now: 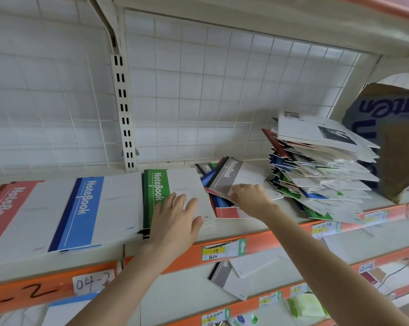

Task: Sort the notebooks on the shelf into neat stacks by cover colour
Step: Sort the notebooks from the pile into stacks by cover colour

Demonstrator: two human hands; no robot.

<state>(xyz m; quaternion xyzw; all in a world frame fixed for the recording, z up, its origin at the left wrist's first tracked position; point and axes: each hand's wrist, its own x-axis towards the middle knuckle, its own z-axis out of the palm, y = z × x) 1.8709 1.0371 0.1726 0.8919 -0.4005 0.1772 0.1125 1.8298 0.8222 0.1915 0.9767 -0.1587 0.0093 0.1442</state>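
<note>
Head view, looking down at the top shelf [257, 241]. On the left, three tidy stacks side by side: red stack [8, 215], blue stack [81, 208], green stack [156, 191].

Left hand [175, 222] laid flat on the near right part of the green stack, fingers straight and spread, gripping nothing.

Just right of it, against the green stack's edge, a loose heap [227, 212] of red and blue notebooks, fanned out unevenly. On top of that heap, a grey notebook [229, 177], tilted.

Right hand [249, 196] at the near right edge of the grey notebook, fingers curled onto that edge and holding it (thumb hidden, so the exact pinch unclear).

Farther right, close to the right hand and well apart from the left, a tall slumping pile [321, 175] of mixed notebooks. Beyond it, at the far right, a torn cardboard box [391, 149]. Behind everything, a white wire grid [222, 90].

Lower down, on the lower shelf [189, 292], a stray notebook [222, 272] with a grey band, lying askew.
</note>
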